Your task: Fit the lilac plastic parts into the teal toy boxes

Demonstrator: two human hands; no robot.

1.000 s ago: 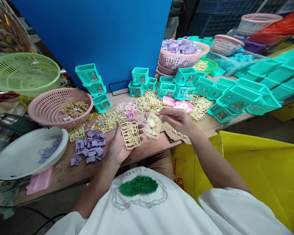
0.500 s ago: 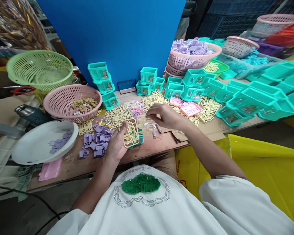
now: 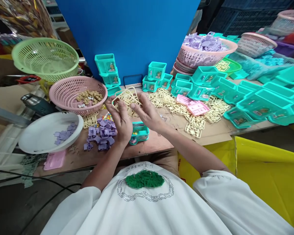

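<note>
Between my two hands, raised over the table, are cream plastic part frames point(image 3: 127, 98), which look like a few stacked together. My left hand point(image 3: 122, 124) grips them from the left, thumb on the near side. From the right, my right hand point(image 3: 148, 112) holds the same frames, its thumb against them. Just below stands a small teal box point(image 3: 140, 132) with something yellow inside, partly hidden by my left hand. A heap of purple plastic parts point(image 3: 101, 133) lies to the left of my left wrist.
Left are a pink basket point(image 3: 56, 94) of tan pieces, a white bowl point(image 3: 29, 140), a green basket point(image 3: 19, 54) and a dark flask point(image 3: 36, 102). More cream frames point(image 3: 166, 98), pink trays point(image 3: 198, 108) and stacked teal boxes point(image 3: 257, 101) lie right. A blue panel point(image 3: 127, 36) rises behind.
Both hands have risen and come together; the right hand has moved from the clear pieces onto the cream frames. The teal box below is now more exposed. The camera view has shifted.
</note>
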